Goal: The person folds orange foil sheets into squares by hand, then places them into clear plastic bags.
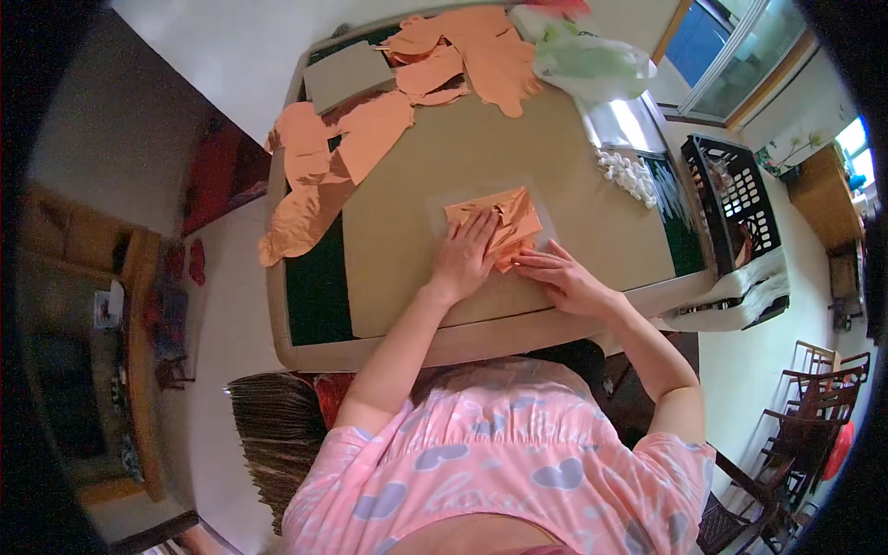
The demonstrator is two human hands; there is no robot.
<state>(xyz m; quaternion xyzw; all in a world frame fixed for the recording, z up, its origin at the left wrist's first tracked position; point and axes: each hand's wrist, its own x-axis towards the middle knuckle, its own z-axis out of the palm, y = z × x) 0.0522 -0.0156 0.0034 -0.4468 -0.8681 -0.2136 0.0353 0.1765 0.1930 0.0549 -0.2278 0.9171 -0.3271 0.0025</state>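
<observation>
A folded, creased piece of shiny orange foil (521,211) lies on a pale sheet on the tan board (407,268). My left hand (467,252) rests flat on the foil's left part, its fingers extended over it. At the foil's lower right edge, my right hand (566,277) touches it with the fingertips, the fingers stretched out. Beneath both palms the foil is partly hidden.
More orange foil sheets (370,139) spread over the table's left and far side, beside a grey card (348,76). A plastic bag (592,65) and white pieces (629,176) lie at the right. A black crate (740,199) stands beyond the right edge.
</observation>
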